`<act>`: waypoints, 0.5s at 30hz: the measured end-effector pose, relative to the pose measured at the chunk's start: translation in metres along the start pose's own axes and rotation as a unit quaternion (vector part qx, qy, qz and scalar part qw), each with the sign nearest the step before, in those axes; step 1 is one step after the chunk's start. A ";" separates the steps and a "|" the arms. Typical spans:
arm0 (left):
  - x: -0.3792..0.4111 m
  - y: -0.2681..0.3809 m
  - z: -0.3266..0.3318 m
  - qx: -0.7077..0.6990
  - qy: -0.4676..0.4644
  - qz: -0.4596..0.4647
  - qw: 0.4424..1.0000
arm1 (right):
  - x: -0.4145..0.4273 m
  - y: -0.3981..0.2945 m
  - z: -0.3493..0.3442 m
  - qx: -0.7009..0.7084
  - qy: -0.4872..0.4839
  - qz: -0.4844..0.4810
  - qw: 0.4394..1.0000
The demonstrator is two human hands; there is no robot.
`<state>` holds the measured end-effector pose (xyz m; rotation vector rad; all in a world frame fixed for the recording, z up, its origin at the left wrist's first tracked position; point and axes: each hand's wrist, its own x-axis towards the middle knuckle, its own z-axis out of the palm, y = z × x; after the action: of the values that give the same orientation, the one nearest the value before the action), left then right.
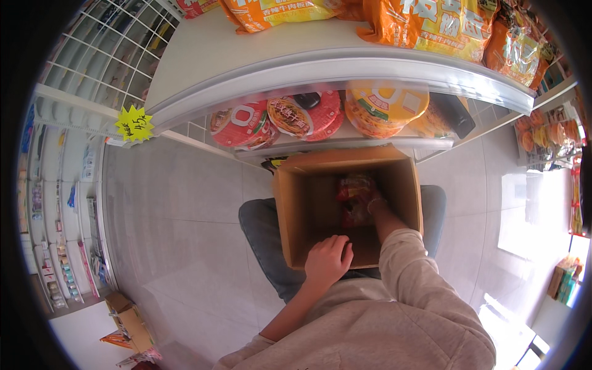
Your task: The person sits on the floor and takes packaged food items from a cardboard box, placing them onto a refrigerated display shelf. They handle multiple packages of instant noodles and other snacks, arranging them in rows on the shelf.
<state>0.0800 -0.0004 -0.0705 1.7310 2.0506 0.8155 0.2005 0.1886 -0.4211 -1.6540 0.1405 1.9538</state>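
Note:
An open cardboard box (296, 217) sits between my legs, below the shelves. Deep inside it, my right hand (366, 200) is against red plastic food packets (355, 181). Shade and the packets hide most of its fingertips, so I cannot make out whether it grips one. My left hand (327, 259) lies over the near rim of the box with its fingers bent inward. Whether it grips the cardboard or just rests there is unclear.
A white shelf (286, 46) with a clear front strip juts out above the box, bearing orange noodle bags (444, 27). Red noodle bowls (245, 122) and a yellow bowl (386, 108) stand on the lower shelf. A yellow price tag (134, 124) hangs at the left corner.

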 end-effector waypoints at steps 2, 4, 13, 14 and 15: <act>0.000 0.000 0.000 0.000 0.006 0.002 1.000 | -0.005 -0.002 0.007 -0.138 0.020 -0.047 0.989; -0.001 -0.001 0.000 0.001 0.011 -0.001 1.000 | -0.021 -0.006 0.018 -0.359 0.045 -0.128 0.924; 0.003 -0.007 0.001 -0.001 0.058 -0.005 0.998 | -0.147 -0.042 0.092 -0.824 -0.010 -0.233 0.517; 0.002 -0.007 0.000 -0.006 0.067 -0.005 0.998 | -0.163 -0.047 0.096 -0.834 -0.030 -0.234 0.499; 0.002 -0.007 0.000 -0.013 0.073 -0.001 0.997 | -0.179 -0.054 0.098 -0.843 -0.049 -0.234 0.482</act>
<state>0.0743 0.0014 -0.0746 1.6999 2.1252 0.9903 0.1535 0.2123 -0.2165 -1.8764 -2.7323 1.3132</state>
